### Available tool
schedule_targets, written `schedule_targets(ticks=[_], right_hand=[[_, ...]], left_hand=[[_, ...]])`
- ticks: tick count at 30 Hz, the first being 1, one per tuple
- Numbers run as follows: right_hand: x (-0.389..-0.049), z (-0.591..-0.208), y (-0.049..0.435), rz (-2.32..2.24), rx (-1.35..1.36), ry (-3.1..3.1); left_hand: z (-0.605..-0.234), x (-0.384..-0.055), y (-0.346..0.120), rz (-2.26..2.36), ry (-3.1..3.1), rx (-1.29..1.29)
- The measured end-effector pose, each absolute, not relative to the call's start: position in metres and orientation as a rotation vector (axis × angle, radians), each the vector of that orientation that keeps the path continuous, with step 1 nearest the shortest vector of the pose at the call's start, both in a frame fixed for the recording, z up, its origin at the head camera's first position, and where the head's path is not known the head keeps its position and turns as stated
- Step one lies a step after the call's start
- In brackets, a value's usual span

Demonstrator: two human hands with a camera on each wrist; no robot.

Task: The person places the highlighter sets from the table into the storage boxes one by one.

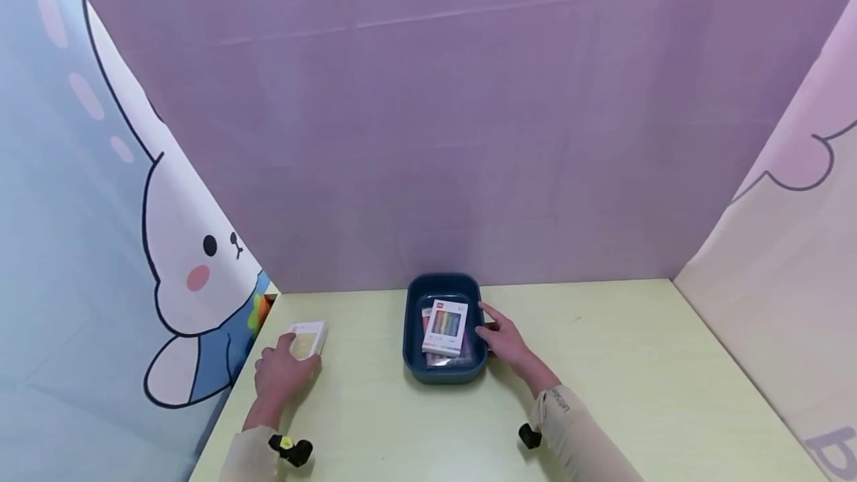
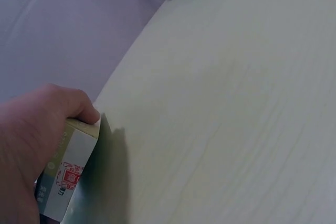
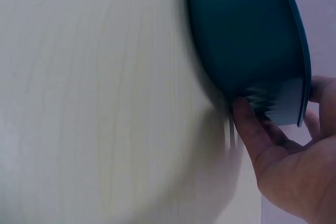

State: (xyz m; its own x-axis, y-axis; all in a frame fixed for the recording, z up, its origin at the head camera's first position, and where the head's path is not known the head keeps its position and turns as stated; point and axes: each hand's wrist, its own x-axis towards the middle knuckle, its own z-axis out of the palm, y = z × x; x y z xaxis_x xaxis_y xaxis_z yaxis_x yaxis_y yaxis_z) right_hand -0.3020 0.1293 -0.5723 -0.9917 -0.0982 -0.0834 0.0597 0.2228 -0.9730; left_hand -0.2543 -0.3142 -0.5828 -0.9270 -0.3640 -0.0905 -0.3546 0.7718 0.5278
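On the left of the table, my left hand (image 1: 284,373) grips a small white and yellowish carton (image 1: 309,338). Its thumb presses the carton's edge in the left wrist view, where red print shows on the carton's pale side (image 2: 73,169); the other fingers are mostly hidden. A dark blue plastic bin (image 1: 410,333) stands mid-table. My right hand (image 1: 509,344) holds the bin's right side, with fingers at the rim and against the outer wall (image 3: 247,35). Inside the bin, a white box with a picture of coloured sticks (image 1: 446,327) lies over a pinkish packet (image 1: 438,360).
The pale wood-grain table (image 1: 602,370) meets a purple cloth wall (image 1: 428,132) just behind the bin. A printed rabbit curtain (image 1: 194,266) borders the left side, and a pink and cream curtain (image 1: 790,281) the right. Both sleeves carry small black devices (image 1: 530,436).
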Motion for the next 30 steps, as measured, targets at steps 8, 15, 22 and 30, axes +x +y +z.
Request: schedule_targets(ticks=[8,15,22,30], right_hand=[[-0.304,-0.571,0.129,-1.885,-0.04,2.371],[-0.302,-0.568,0.127,-1.904,0.002,2.366],[-0.299,-0.572,0.13,-1.924,0.039,2.371],[-0.301,-0.58,0.125,-1.929,-0.002,2.375]], left_hand=[[-0.577,-0.252,-0.302,-0.872,-2.887,0.573],[-0.571,-0.248,-0.285,-0.897,-2.809,0.526],[-0.562,-0.25,-0.252,-0.836,-2.749,0.393],[-0.559,-0.25,-0.228,-0.823,-2.676,0.301]])
